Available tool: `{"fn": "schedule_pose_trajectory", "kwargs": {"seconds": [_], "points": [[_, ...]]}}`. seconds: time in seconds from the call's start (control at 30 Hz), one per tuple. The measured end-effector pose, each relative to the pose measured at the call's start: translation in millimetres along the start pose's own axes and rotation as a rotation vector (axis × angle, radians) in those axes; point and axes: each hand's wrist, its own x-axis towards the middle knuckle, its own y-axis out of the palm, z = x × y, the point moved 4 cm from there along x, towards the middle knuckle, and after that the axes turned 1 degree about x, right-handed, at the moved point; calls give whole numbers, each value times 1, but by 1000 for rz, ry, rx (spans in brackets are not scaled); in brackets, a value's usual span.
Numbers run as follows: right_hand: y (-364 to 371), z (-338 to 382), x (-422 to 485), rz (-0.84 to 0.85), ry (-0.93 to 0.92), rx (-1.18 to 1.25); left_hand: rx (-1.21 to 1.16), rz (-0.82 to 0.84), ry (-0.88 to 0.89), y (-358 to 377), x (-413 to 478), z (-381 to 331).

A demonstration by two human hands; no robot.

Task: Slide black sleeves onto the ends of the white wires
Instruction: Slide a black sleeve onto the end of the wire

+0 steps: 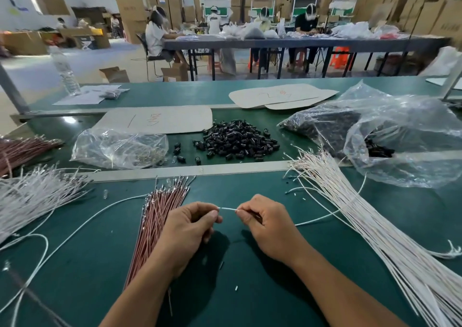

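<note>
where stock lies: bench (225,186), wires (362,224) fanned right, sleeves (237,141) heaped beyond the hands.
left hand (190,226): fingertips pinch held wire (227,209).
right hand (267,226): pinches the same wire.
step: wire end presented, apparently bare.
next: fetch one sleeve, align bore.

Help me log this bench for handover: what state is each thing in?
left hand: pinches the white wire
right hand: pinches the same wire
white wire: stretched between both hands, no sleeve visible
black sleeves: loose in a heap
right plastic bag: open, dark parts inside
left plastic bag: lying slack
white wire bundle: fanned out, lying flat
water bottle: upright
</note>
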Motion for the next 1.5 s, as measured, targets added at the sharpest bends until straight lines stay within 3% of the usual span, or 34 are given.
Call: {"fn": "schedule_pose_trajectory", "kwargs": {"seconds": [0.2,0.4,0.47,0.57,0.6,0.7,0.87,1.13,1.5], "points": [[2,-2,-2,12,-4,46,81,11,73,4,-2,-4],[-4,-4,-1,-170,75,78,-537,61,-128,9,6,-1],[-6,-9,0,-231,200,280,-600,56,-136,10,6,2],[-13,-15,4,-324,392,863,-590,43,-172,10,6,5],[-16,-17,4,-328,405,891,-540,39,-160,9,6,4],[-16,-16,2,-292,344,597,-444,21,-112,8,5,1],[-2,-5,-2,-156,118,198,-534,-29,-131,10,7,4],[-4,0,-2,-143,94,116,-584,-24,-128,11,8,6],[-4,7,-2,-126,16,45,-275,-3,-2,15,5,5]]}}
